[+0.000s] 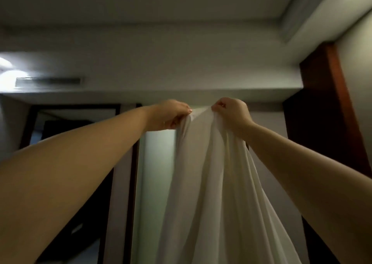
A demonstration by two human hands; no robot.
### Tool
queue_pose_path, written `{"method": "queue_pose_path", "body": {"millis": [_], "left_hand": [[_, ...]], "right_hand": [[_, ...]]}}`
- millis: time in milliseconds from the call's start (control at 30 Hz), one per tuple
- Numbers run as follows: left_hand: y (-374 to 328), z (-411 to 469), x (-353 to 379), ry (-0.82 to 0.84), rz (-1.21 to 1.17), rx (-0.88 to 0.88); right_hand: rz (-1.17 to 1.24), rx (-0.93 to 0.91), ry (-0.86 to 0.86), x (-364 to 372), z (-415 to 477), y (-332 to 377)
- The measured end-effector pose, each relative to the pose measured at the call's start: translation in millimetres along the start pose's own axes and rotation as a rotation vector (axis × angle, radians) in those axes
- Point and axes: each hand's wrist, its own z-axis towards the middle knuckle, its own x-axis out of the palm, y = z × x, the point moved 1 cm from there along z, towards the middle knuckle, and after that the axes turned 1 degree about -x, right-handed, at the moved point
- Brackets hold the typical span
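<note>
A large white sheet [211, 183] hangs in long folds from the centre of the view down past the bottom edge. Both arms are raised high in front of me. My left hand [171, 115] pinches the sheet's top edge on its left side. My right hand [231, 113] grips the top edge a short way to the right, fingers curled over the cloth. The two hands are close together, with a small span of fabric stretched between them. The lower part of the sheet is out of view.
A dark doorway [66, 134] opens at the left, a frosted glass panel [157, 163] stands behind the sheet, and a dark red wooden frame [330, 102] rises at the right. An air vent [48, 80] sits in the soffit below the white ceiling [161, 6].
</note>
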Motion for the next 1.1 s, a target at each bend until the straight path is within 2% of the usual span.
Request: {"method": "queue_pose_path", "body": {"millis": [133, 200, 233, 300, 367, 467, 800, 933, 1100], "left_hand": [[-55.4, 13.2, -60.2, -0.426, 0.021, 0.211], [-80.4, 12.3, -82.7, -0.541, -0.066, 0.295], [-89.3, 8.8, -91.5, -0.546, -0.160, 0.307], [-99.3, -4.7, -101.8, -0.461, -0.387, 0.306], [-98.5, -24.7, -98.2, -0.301, -0.576, 0.307], [-71.3, -48.6, -84.7, -0.163, -0.703, 0.267], [35.2, -73.5, -56.3, -0.024, -0.712, -0.004], [65.2, -77.7, -24.6, 0.105, -0.727, -0.083], [107.8, -83.3, 5.3, 0.152, -0.672, -0.146]], "right_hand": [[0.045, -0.113, -0.163, -15.5, 61.1, 77.2], [0.124, -0.130, -0.257, -22.5, 80.6, 112.2], [0.174, -0.128, -0.284, -24.9, 86.4, 125.6], [0.253, -0.118, -0.312, -25.5, 91.4, 142.7], [0.274, -0.115, -0.312, -19.2, 86.7, 149.3], [0.277, -0.117, -0.262, 0.1, 68.8, 144.7], [0.216, 0.003, -0.110, 39.3, 22.8, 86.5], [0.215, 0.102, -0.133, 47.0, 5.1, 57.7], [0.156, 0.175, -0.104, 49.6, -25.4, 24.3]]}}
